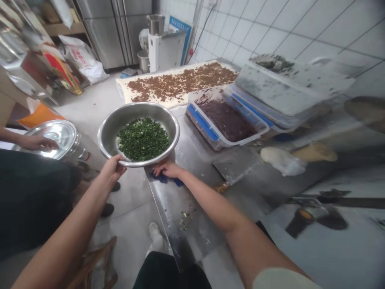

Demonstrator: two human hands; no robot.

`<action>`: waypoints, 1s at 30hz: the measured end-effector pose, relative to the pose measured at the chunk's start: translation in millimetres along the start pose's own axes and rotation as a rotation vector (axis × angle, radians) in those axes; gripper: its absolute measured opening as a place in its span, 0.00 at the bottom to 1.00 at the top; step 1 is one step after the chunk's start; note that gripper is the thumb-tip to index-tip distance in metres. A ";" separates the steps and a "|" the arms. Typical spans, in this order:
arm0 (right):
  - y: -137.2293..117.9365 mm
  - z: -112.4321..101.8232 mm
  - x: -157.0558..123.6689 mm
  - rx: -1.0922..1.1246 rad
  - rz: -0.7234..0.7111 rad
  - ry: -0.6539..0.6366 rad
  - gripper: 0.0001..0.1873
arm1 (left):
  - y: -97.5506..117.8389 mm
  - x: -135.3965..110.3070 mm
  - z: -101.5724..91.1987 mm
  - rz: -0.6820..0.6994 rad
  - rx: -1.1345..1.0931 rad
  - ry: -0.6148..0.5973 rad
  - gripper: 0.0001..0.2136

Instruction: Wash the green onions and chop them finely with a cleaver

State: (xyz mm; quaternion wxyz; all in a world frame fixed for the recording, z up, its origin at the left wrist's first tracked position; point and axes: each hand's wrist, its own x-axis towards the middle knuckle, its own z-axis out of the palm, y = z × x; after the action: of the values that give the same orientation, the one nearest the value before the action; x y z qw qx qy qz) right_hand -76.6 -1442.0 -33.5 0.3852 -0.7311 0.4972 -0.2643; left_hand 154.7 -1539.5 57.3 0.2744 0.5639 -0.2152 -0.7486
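Note:
My left hand (112,168) grips the near rim of a round steel bowl (106,138) filled with chopped green herbs (143,139). The bowl juts out over the left edge of the steel table (192,200). My right hand (168,168) is closed on a blue cloth (164,179) pressed flat on the table, just under the bowl's near right side.
Behind the bowl lies a dough sheet strewn with brown filling (177,82). A clear tub of dark paste (227,120) and a lidded tub (282,90) stand to the right. A cleaver (236,166) lies nearby. Another person's hand (37,142) rests on a steel pot lid (55,138) at left.

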 end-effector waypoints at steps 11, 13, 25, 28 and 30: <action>-51.0 32.0 -138.9 0.454 0.111 0.180 0.13 | -38.7 10.0 33.6 -0.082 0.117 -0.310 0.11; -59.0 25.4 -157.9 0.495 0.149 0.338 0.12 | -57.2 3.1 20.9 -0.156 0.109 -0.415 0.18; -50.3 56.5 -185.9 -0.166 0.273 0.571 0.30 | -242.0 -33.5 -33.6 -0.934 0.473 -0.575 0.17; -41.1 50.2 -152.5 -0.113 0.061 0.342 0.29 | -259.0 -40.7 -30.8 -1.034 0.426 -0.662 0.18; -40.7 54.7 -138.0 -0.094 -0.065 0.163 0.27 | -263.6 -45.4 -30.0 -1.054 0.416 -0.677 0.19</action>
State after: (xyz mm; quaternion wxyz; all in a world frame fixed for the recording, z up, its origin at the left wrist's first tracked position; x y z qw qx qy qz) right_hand -63.6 -1288.6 -31.3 0.3001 -0.7402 0.5147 -0.3116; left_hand 148.9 -1310.8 -84.5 -0.3263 0.3684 -0.1247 -0.8616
